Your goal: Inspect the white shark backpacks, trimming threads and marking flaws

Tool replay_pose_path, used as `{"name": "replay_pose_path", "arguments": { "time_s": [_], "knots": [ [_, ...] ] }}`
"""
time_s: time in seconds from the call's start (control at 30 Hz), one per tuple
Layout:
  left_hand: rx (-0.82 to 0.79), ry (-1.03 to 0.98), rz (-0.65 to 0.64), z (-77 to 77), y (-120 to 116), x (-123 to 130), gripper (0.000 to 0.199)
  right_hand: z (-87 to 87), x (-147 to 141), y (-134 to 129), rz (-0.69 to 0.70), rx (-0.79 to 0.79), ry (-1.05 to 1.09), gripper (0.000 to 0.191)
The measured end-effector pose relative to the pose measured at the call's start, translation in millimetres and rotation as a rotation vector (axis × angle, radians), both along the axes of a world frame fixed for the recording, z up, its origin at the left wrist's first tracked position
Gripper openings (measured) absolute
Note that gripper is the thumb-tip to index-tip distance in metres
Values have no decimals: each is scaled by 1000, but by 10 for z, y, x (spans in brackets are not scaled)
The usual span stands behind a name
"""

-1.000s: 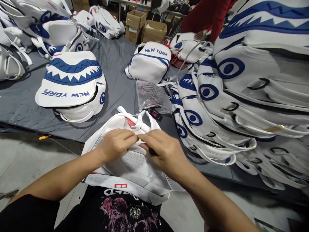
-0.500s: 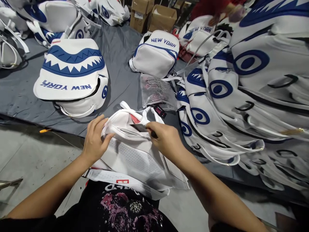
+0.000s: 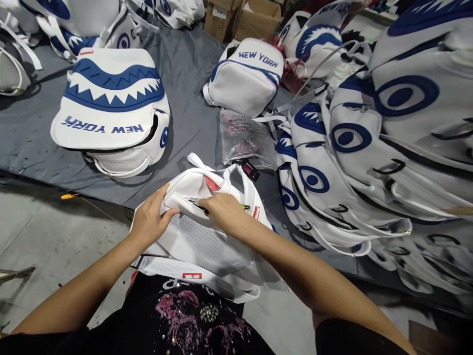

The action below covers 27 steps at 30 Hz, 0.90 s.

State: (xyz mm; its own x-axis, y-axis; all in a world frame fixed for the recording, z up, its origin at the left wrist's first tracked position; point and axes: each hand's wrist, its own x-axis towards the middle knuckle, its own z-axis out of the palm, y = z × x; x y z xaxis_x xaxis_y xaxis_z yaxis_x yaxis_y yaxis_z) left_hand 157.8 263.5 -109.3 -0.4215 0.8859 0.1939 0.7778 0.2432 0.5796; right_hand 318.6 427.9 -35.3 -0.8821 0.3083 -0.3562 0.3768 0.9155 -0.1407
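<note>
A white backpack (image 3: 207, 241) lies at the table's front edge, its mesh back panel towards me and its top opening spread. My left hand (image 3: 151, 214) is closed on the left rim of that opening, fingers outside and thumb along the edge. Over the opening, my right hand (image 3: 225, 212) is closed round a small dark tool (image 3: 246, 207) with a yellow-green end. A dark tip shows at the opening; the tool's exact kind is hidden by my fingers. A red label (image 3: 212, 184) shows inside the bag. White straps rise behind it.
Another white-and-blue backpack (image 3: 114, 103) stands at left. A smaller bag (image 3: 247, 74) and a clear plastic pouch (image 3: 246, 138) lie ahead. Stacked backpacks (image 3: 343, 138) crowd the right side. Cardboard boxes (image 3: 258, 19) stand at the back.
My right hand has moved left with the small tool, from the opening's right side to its middle. My left hand still grips the rim. A white-and-blue bag at the back has been turned.
</note>
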Motion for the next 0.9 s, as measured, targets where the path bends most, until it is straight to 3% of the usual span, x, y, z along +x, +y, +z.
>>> {"name": "replay_pose_path", "arguments": {
  "time_s": [0.2,0.37,0.47,0.57,0.63,0.77,0.9],
  "knots": [
    [-27,-58,-2,-11,1,-7,59,42,-153,-98,79,75,-141,28],
    [-48,-132,-8,12,-1,-47,61,34,-235,-166,-34,70,40,32],
    [-51,-170,-12,-4,16,-85,60,-60,-383,-134,3,-47,159,27],
    [-45,-185,-18,-40,37,-109,58,-92,-436,-86,48,-55,190,24],
    [-52,-189,0,-64,54,-120,58,-63,-342,-66,24,0,121,23],
    [-157,-232,75,-69,115,-184,75,47,101,-26,-154,125,-79,23],
    [-328,-302,-52,36,180,-268,61,131,573,-79,-276,204,-80,25]
  ]
}}
